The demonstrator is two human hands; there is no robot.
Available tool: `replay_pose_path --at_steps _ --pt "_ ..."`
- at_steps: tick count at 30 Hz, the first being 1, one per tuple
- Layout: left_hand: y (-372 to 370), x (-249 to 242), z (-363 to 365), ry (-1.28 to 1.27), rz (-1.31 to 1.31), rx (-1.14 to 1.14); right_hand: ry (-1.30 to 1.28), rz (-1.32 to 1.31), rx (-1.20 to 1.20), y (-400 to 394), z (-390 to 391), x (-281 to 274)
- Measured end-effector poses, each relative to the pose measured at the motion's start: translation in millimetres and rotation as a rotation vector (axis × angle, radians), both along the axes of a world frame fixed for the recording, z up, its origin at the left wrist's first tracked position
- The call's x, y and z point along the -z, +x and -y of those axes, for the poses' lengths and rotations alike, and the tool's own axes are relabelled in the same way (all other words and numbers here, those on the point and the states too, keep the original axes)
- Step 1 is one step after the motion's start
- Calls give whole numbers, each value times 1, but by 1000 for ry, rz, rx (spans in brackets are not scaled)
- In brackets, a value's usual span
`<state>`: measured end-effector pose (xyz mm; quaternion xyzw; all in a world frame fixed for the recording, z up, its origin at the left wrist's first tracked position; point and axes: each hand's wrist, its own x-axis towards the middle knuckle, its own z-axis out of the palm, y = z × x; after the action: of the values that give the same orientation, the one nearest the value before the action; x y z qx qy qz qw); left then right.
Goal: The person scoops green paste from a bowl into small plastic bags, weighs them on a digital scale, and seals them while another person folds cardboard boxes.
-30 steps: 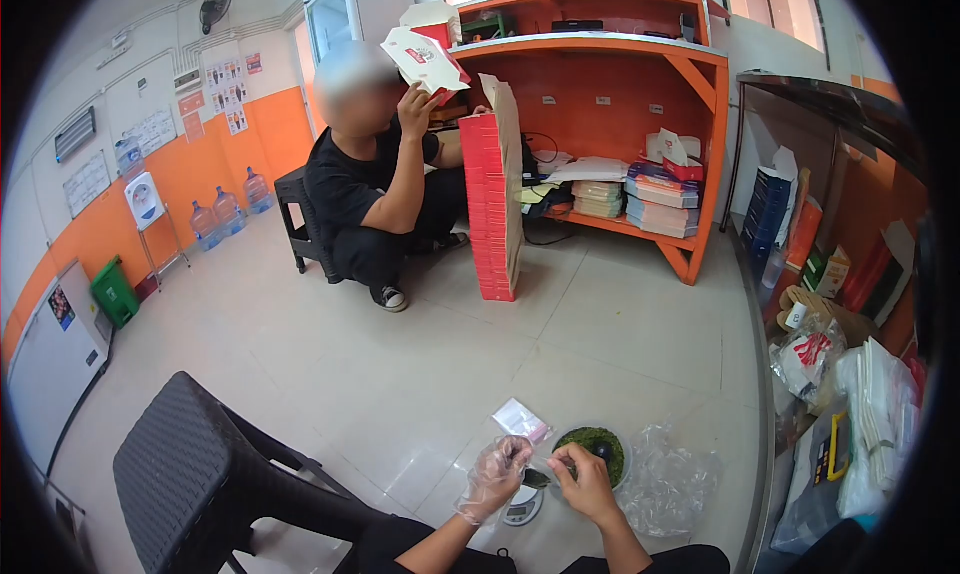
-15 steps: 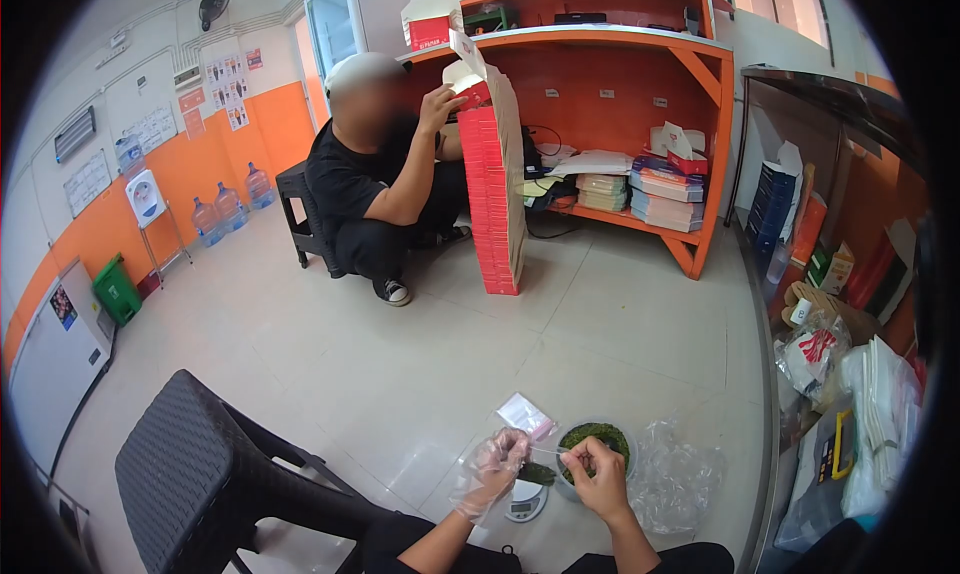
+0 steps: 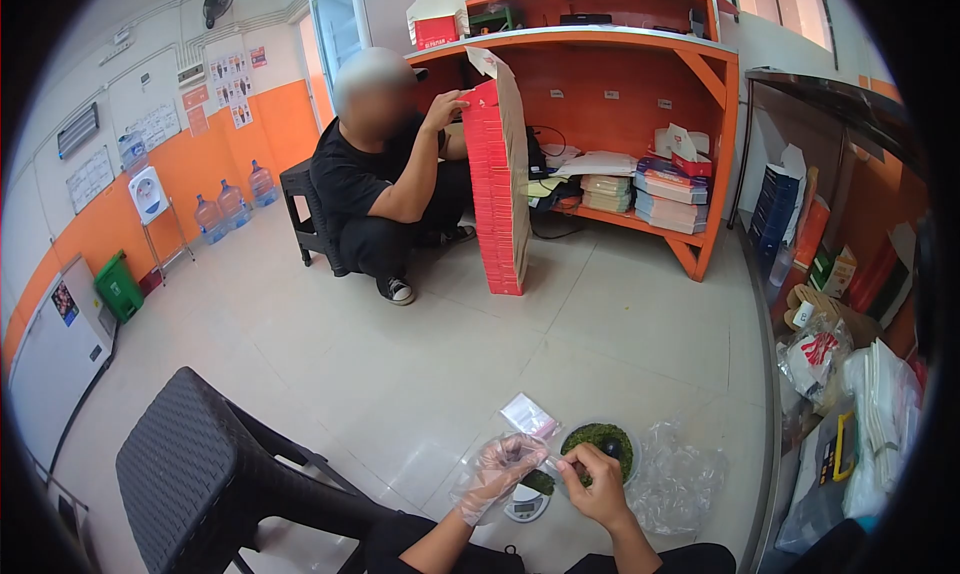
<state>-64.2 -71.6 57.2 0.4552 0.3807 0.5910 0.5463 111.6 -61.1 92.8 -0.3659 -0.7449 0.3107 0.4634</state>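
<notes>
My left hand point(image 3: 500, 472) wears a clear plastic glove and has its fingers closed near my right hand. Bare, my right hand point(image 3: 597, 484) pinches at something thin and clear between the two hands, too small to name. Below them a round bowl of chopped green stuff point(image 3: 625, 439) with a dark round object in it stands on the floor. Partly hidden under my left hand is a white digital scale point(image 3: 524, 506) with something dark green point(image 3: 540, 481) over it. A pack of clear and pink bags point(image 3: 527, 415) lies just beyond.
A crumpled clear bag point(image 3: 680, 477) lies right of the bowl. Black stool point(image 3: 180, 454) at left. A co-worker point(image 3: 385, 174) squats behind, a hand on a tall stack of red boxes point(image 3: 492, 194). Orange shelf point(image 3: 712, 164) behind; bags and boxes point(image 3: 875, 404) at right.
My hands have come closer together and the gloved one has turned. A dark round object now shows in the bowl. The top flaps of the co-worker's red stack have been folded down.
</notes>
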Motion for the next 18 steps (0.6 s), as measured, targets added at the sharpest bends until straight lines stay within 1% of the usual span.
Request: replay_pose_path --at_steps 4,6,7,9,10,11,12,14,15,16,17,18 --pt "-6 -6 -1 42 10 -27 -31 2 3 1 4 -9" --pt "-13 -11 -1 58 -95 -77 22 -17 -6 0 7 -16" --pt "-21 -6 -4 57 -90 -74 21 -12 -3 0 8 -17" --pt "-46 9 -16 178 -224 -431 -59 22 11 2 10 -17" --pt "-56 4 -17 148 -73 -597 -63 33 15 0 11 -15" --pt "-68 0 -20 109 82 -760 -79 100 -28 -3 11 -7" --pt "-86 -2 -17 81 176 -797 -104 172 -69 -5 11 2" --pt "-107 -4 -11 32 347 -861 -251 237 -177 -23 17 35" --pt "-110 -8 -8 24 425 -888 -414 188 -195 -36 22 51" --pt "-113 -8 -6 -13 427 -874 -570 131 -210 -49 25 68" --pt "-116 -8 -5 -16 452 -879 -649 50 -216 -60 25 86" --pt "-117 -8 -5 -13 480 -887 -708 -19 -176 -72 26 88"
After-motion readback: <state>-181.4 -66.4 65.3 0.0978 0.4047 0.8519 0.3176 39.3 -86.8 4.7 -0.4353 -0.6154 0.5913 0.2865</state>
